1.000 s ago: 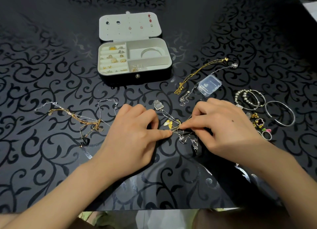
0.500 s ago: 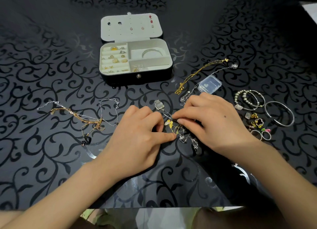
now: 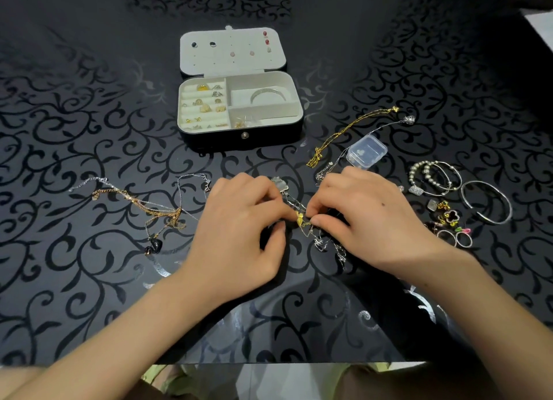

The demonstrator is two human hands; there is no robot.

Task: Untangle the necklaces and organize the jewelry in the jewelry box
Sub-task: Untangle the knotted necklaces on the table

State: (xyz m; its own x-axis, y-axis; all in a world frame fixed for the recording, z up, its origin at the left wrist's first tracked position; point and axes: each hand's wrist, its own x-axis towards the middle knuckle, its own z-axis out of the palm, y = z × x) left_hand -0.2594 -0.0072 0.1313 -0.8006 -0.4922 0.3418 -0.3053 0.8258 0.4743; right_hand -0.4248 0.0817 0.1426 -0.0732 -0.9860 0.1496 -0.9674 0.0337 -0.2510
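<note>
Thumb and forefinger of the left hand (image 3: 239,232) pinch the tangled necklaces (image 3: 296,203), a knot of thin silver and gold chain lying at the near middle of the black scroll-patterned table (image 3: 89,115). The pinch sits just left of a small yellow charm (image 3: 299,217) in the knot, and the hand's other fingers are curled in. The right hand (image 3: 371,217) reaches in from the right, its thumb and forefinger likewise closed on the chain just right of the charm, so the two grips nearly touch. From there a silver strand runs away to a pale square pendant (image 3: 279,182) lying between the hands, and loose silver links (image 3: 320,244) trail nearer, below the right thumb. Beyond the hands stands the jewelry box (image 3: 269,139), open, its lid (image 3: 233,52) laid back with stud earrings in it. Rings (image 3: 206,106) sit in the rolls on its left side and a silver bangle (image 3: 267,95) lies in its far right compartment. Left of the left hand, apart from it, lies a second tangle (image 3: 158,212) of gold and silver chain with a black pendant (image 3: 154,245). Right of the box lie a gold chain (image 3: 344,133) and a small clear plastic case (image 3: 366,152). Further right are beaded bracelets (image 3: 434,178), an open silver cuff (image 3: 486,203) and loose rings (image 3: 454,236).
</note>
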